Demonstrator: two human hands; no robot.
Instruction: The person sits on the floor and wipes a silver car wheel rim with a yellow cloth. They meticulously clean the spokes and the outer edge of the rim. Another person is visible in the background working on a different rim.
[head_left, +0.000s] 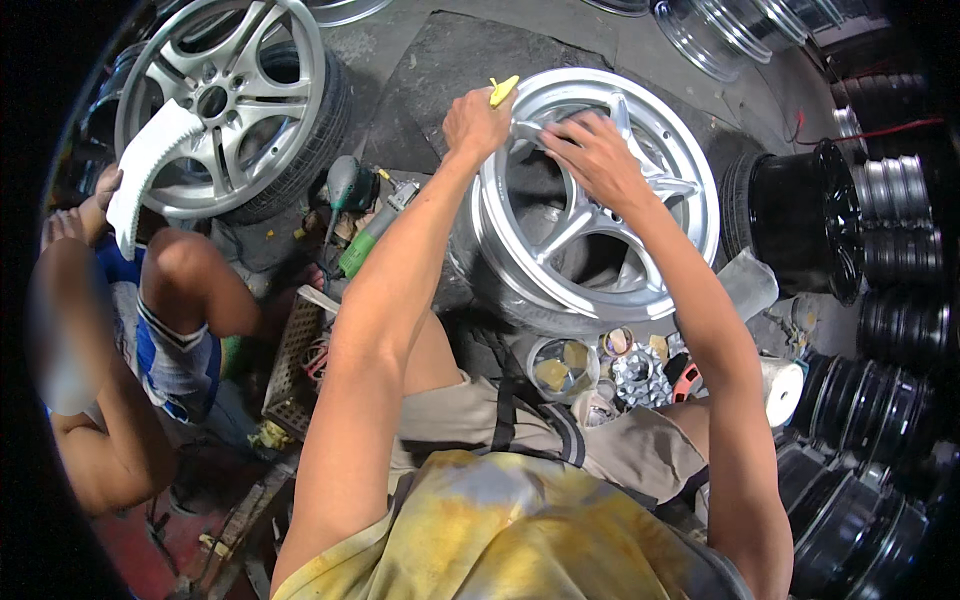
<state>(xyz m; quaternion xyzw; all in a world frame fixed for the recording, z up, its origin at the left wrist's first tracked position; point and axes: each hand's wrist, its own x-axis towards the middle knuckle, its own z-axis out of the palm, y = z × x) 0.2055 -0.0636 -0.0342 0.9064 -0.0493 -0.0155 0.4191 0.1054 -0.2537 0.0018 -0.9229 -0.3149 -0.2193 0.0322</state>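
Silver wheel [566, 234], arms [385, 320] stretched forward, left hand [477, 122] pinching yellow scrap [504, 91], right hand [598, 160] curved over the wheel, grip unclear.

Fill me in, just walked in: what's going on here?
The person wearing the camera has both hands at a silver spoked alloy wheel rim. The left hand is at its upper-left edge, holding a small yellow piece; the right hand is over the upper spokes, too blurred to tell its contact. At left, a co-worker's hand holds a white ribbed strip in front of a grey alloy wheel. A green power tool lies between the two wheels.
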